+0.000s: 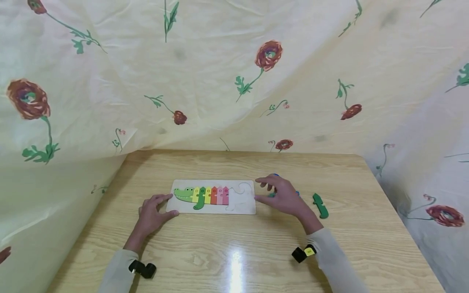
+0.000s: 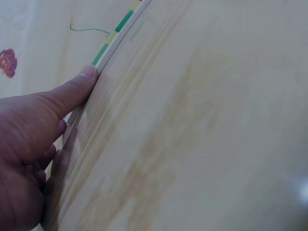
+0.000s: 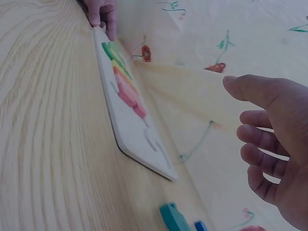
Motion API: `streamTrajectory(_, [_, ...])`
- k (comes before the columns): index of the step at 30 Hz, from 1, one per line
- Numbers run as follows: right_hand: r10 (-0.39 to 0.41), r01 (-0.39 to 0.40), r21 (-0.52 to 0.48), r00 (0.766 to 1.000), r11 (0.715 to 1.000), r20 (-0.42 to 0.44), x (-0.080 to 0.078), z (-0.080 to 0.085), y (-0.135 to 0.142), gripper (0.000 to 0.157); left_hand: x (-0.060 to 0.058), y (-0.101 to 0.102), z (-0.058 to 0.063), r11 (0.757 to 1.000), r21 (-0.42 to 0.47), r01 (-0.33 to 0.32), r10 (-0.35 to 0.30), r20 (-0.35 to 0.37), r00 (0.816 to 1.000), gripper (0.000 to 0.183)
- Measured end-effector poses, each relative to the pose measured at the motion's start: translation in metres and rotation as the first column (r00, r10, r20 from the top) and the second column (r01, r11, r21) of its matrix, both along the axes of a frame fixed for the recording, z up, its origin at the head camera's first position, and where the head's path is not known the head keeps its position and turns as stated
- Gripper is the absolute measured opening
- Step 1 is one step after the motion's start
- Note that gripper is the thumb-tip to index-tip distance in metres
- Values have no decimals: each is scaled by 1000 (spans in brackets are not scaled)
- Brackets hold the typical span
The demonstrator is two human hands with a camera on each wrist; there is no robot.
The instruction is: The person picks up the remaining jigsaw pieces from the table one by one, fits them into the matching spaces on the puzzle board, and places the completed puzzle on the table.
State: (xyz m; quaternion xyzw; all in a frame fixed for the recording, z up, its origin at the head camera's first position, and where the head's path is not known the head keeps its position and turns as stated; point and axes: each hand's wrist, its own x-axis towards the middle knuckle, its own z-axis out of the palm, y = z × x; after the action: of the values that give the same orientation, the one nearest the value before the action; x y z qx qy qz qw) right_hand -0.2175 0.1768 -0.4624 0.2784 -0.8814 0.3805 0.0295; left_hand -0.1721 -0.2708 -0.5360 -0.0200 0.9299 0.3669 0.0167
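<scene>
A white puzzle board [image 1: 242, 208] lies on the table. Coloured pieces fill its left and middle: a green crocodile head [image 1: 183, 194], then yellow, green, red and pink body pieces. Its right part shows bare outlines. My left hand [image 1: 151, 215] holds the board's left end, thumb at the front corner and fingers at the left edge; in the left wrist view the thumb [image 2: 79, 89] presses the edge. My right hand [image 1: 282, 196] is beside the board's right end with fingers parted and nothing held. The right wrist view shows it apart from the board.
A loose green piece [image 1: 320, 206] lies right of my right hand. Another green piece [image 3: 174, 217] and a blue piece [image 3: 200, 225] lie near the board's right end, partly hidden by my hand in the head view. A flowered cloth [image 1: 205, 73] hangs behind the wooden table [image 1: 198, 248].
</scene>
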Motion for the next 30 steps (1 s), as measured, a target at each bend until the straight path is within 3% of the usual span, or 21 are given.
streamTrajectory(7, [-49,51,25,996,998,-69,13,7,34,48,0,0,0,1000,8,12,-12,-20,1000,78])
streamTrajectory(19, [-178,191,99,976,977,-129,25,3,93,45,1,-1,0,1000,8,6,-6,-17,1000,78])
streamTrajectory(30, [-271,288,122,953,950,-136,39,3,137,45,1,1,1,1000,10,-5,5,-1,1000,78])
